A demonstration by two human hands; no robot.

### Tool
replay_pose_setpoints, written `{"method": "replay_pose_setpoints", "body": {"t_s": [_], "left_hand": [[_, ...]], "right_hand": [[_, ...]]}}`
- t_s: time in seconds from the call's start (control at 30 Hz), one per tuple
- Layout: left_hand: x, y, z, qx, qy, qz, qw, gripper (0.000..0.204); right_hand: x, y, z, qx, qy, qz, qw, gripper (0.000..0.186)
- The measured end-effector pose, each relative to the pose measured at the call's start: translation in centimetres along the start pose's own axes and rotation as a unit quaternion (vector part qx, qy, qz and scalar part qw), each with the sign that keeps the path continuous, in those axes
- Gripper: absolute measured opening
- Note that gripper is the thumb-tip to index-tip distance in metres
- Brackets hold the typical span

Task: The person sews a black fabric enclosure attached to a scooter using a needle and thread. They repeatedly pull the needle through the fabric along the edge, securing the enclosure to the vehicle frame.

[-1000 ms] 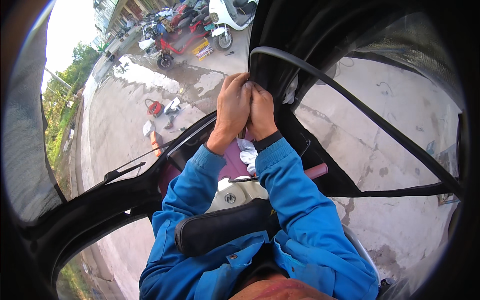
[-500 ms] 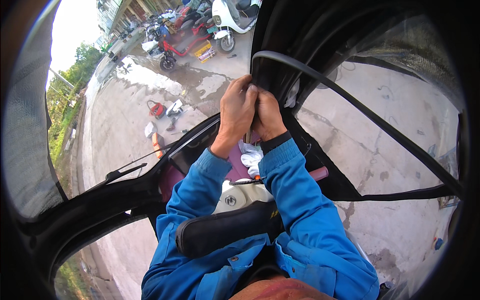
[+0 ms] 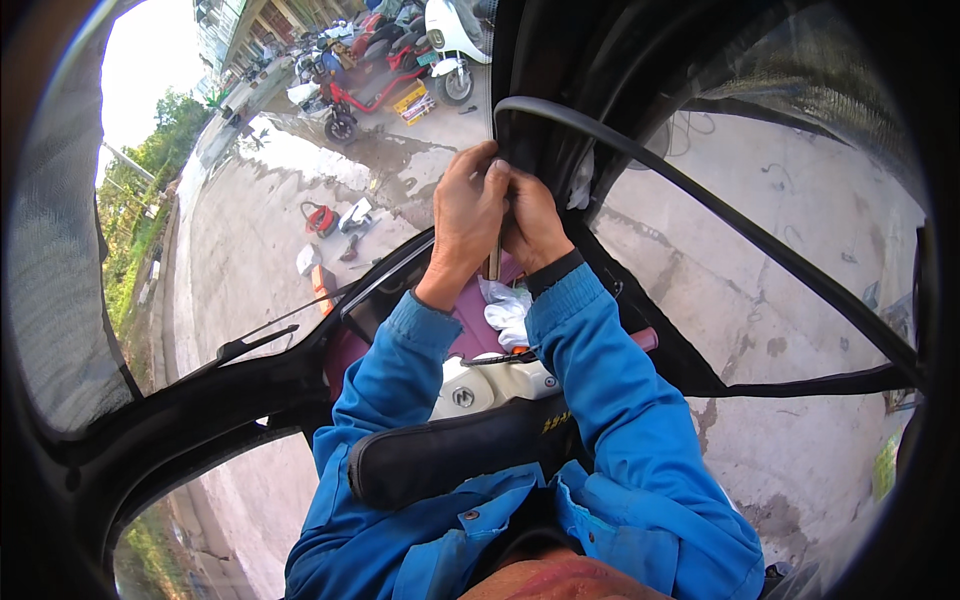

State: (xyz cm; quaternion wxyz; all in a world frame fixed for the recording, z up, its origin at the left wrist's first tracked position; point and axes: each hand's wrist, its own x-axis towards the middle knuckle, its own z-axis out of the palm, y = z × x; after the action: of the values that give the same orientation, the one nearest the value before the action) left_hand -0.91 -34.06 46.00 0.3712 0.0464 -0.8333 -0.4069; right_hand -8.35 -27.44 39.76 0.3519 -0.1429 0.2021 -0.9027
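My left hand (image 3: 468,212) and my right hand (image 3: 535,222) are raised close together at the edge of a dark frame post (image 3: 545,130). Both are closed, with fingers bent and the left thumb pointing up. Whatever lies inside them is hidden. Just below, between my wrists, a slim metal bar (image 3: 494,262) shows; I cannot tell whether my hands hold it. Under my forearms are the white scooter dashboard (image 3: 480,392) and a white crumpled bag (image 3: 509,312) on a pink panel (image 3: 472,318).
A black padded roll (image 3: 455,455) lies across in front of my chest. A black curved bar (image 3: 720,225) runs down the right side. Outside, a red bag-like thing (image 3: 320,220) and other items lie on the concrete, with parked scooters (image 3: 380,75) beyond.
The view has shifted slightly, showing a little more of the dashboard. My hands stay closed together at the same post, with hardly any visible movement.
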Motion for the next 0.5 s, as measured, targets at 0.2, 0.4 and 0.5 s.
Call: {"method": "replay_pose_setpoints", "body": {"t_s": [0.2, 0.4, 0.5], "left_hand": [[-0.5, 0.5, -0.2, 0.028, 0.004, -0.009, 1.000, 0.038], [-0.3, 1.0, -0.2, 0.004, -0.001, -0.044, 0.999, 0.039], [0.1, 1.1, -0.1, 0.026, -0.004, -0.014, 1.000, 0.038]], "right_hand": [[0.3, 0.6, -1.1, 0.071, -0.029, 0.033, 0.997, 0.024], [0.3, 0.3, 0.3, 0.063, 0.011, 0.014, 0.998, 0.026], [0.1, 1.2, 1.8, 0.121, 0.054, -0.028, 0.991, 0.023]]}}
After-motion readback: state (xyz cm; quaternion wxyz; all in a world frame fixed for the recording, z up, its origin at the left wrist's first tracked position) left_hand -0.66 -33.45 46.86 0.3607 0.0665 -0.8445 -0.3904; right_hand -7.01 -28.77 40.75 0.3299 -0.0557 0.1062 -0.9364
